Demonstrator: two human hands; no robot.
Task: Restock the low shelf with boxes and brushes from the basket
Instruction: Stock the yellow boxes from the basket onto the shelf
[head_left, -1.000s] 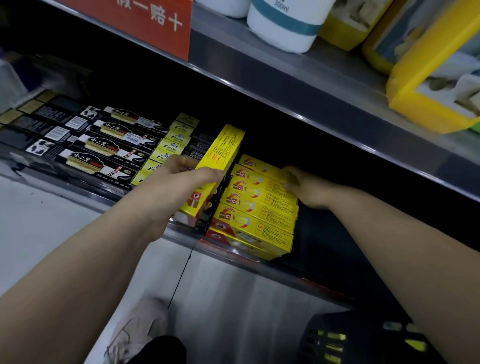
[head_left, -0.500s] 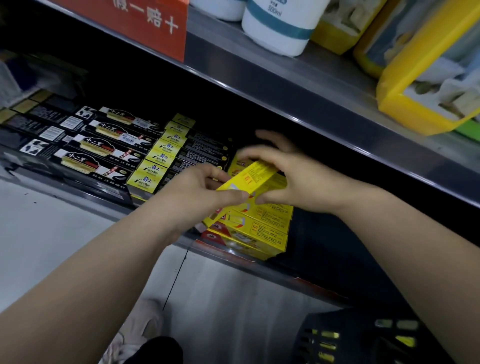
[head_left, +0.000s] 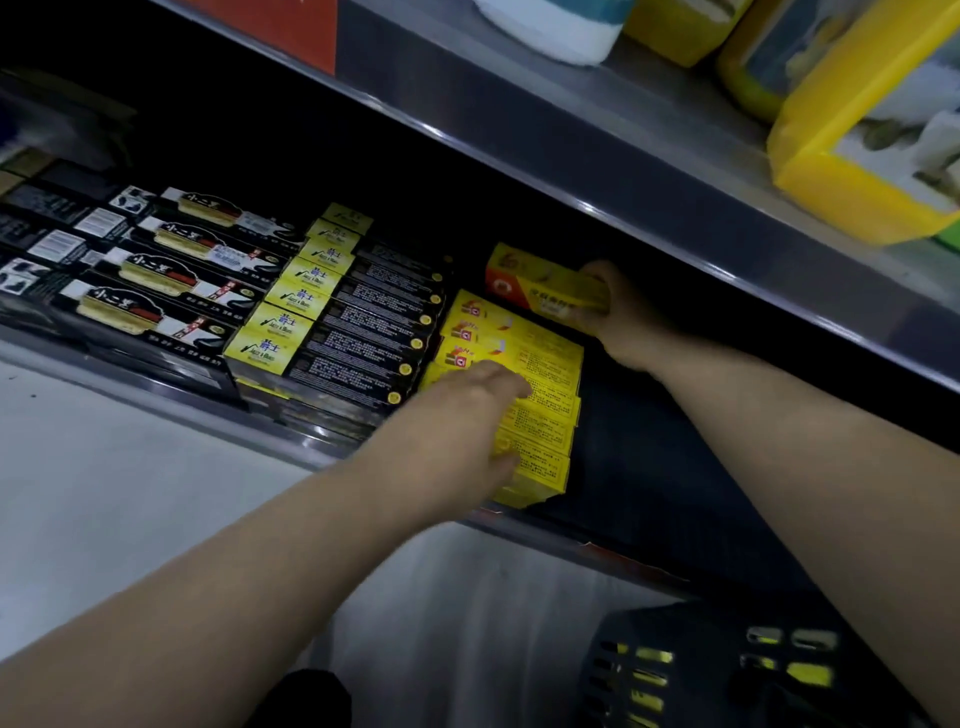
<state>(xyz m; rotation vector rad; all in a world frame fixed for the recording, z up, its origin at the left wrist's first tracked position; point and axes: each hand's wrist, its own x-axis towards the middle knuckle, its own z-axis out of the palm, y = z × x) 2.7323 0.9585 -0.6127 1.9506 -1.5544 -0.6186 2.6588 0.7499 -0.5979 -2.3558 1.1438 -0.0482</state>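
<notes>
A yellow box (head_left: 540, 283) with a red end is gripped in my right hand (head_left: 615, 317), held deep in the low shelf just behind and above a row of matching yellow boxes (head_left: 550, 364). My left hand (head_left: 467, 421) lies flat, fingers spread, on the front boxes of that row and holds nothing. The low shelf's metal front edge (head_left: 291, 441) runs below the boxes. The dark basket (head_left: 691, 670) sits on the floor at the bottom right, with yellow items showing through its slots.
Black-and-yellow boxes (head_left: 343, 332) and black boxes (head_left: 156, 280) fill the shelf to the left. Dark bare shelf floor (head_left: 649, 467) lies right of the yellow row. The upper shelf edge (head_left: 597, 208) overhangs, carrying yellow packs (head_left: 857, 130) and a white bottle (head_left: 550, 26).
The yellow box passed from both hands to my right hand alone, which moved it back into the shelf. My left hand let go and dropped onto the front of the row.
</notes>
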